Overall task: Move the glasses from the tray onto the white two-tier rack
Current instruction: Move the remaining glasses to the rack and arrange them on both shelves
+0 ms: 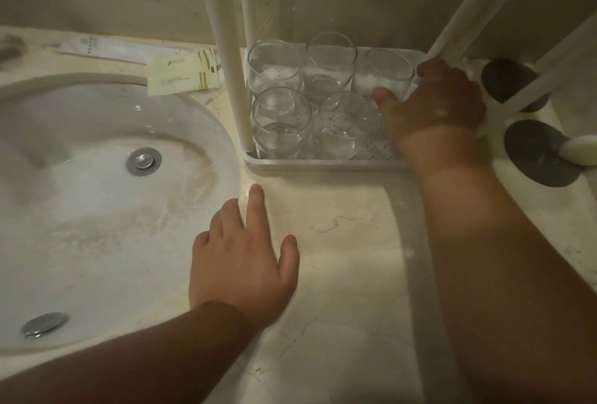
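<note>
On the lower tier of the white rack, five clear glasses stand upright in two rows, three at the back and two in front, close together on the perforated floor. The right hand reaches into this tier at its right end, fingers curled around the back right glass, thumb against its near side. The left hand lies palm down on the pale marble surface in front of the rack, fingers straight and slightly spread, holding nothing, just beside the rim of the white sink. A yellow packet lies behind the sink, left of the rack's front post. Two dark round coasters sit to the right of the rack, well apart from the glasses.
</note>
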The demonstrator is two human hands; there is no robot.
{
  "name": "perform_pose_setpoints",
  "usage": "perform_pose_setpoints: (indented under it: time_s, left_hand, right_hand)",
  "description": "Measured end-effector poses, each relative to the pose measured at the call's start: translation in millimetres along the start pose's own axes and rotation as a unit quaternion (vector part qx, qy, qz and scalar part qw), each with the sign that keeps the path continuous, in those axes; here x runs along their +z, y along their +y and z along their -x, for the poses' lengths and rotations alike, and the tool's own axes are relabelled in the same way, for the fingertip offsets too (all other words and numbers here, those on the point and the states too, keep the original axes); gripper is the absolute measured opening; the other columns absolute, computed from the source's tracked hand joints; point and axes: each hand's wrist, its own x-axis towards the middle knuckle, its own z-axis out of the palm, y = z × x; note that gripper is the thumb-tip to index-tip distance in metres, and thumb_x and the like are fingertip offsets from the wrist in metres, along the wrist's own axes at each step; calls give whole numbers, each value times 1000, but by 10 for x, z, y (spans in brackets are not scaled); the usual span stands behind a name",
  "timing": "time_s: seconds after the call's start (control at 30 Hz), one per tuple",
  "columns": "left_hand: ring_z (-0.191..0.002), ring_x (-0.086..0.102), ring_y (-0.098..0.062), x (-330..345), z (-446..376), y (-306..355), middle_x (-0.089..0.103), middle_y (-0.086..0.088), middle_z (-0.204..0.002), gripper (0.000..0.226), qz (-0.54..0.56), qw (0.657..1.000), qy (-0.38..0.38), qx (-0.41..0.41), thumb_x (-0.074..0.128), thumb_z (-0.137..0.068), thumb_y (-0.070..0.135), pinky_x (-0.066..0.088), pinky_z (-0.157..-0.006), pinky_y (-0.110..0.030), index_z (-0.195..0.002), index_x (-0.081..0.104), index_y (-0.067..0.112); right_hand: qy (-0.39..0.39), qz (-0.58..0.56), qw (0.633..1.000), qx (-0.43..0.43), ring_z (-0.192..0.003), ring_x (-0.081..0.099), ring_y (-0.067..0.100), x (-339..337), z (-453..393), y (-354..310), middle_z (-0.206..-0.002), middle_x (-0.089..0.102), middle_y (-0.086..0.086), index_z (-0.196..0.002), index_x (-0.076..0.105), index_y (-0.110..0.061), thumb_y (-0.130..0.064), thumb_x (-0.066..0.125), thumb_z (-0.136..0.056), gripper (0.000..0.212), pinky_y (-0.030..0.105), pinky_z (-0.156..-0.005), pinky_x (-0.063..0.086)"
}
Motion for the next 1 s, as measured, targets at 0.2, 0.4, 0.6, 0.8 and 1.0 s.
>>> perform_pose_setpoints:
  time_s: [0.2,0.4,0.6,0.8,1.0]
  left_hand:
    - [-112,51,-28,-4,1,0,51,-8,-125,75,2,1000,-1,-4,32,-89,56,43,-89,-43,-152,22,18]
    - [-111,51,-27,-6,2,-5,51,-8,-124,75,0,1000,-5,-1,31,-89,56,44,-88,-43,-152,21,18]
    - [-109,51,-27,-13,1,-1,51,-8,-123,75,0,1000,-6,0,31,-89,56,44,-87,-43,-152,21,18]
    - [-111,51,-27,-6,-2,-6,51,-8,-125,75,3,1000,-7,-3,31,-88,56,43,-88,-43,-152,20,18]
    - [-116,49,-27,7,-3,-12,48,-8,-130,76,8,1000,-9,0,29,-89,57,44,-92,-43,-154,14,20]
  right_hand:
    - [-48,4,999,-6,-136,37,37,-62,-44,3,-145,39,16,-145,35,-10,-35,68,-88,70,50,-112,33]
    - [-70,21,997,-23,-132,42,38,-161,22,102,-142,42,20,-147,27,-4,-16,63,-89,69,42,-105,39]
    - [-62,-5,997,-40,-126,51,34,-223,83,44,-135,54,16,-146,29,-4,-22,68,-88,72,33,-97,44]
    - [-37,-67,996,-47,-123,54,31,-185,152,7,-130,58,13,-141,39,-8,-35,72,-86,69,27,-93,43]
    - [-78,-111,990,-49,-130,48,22,-192,191,59,-142,51,3,-146,37,-23,-30,68,-86,68,17,-85,31]
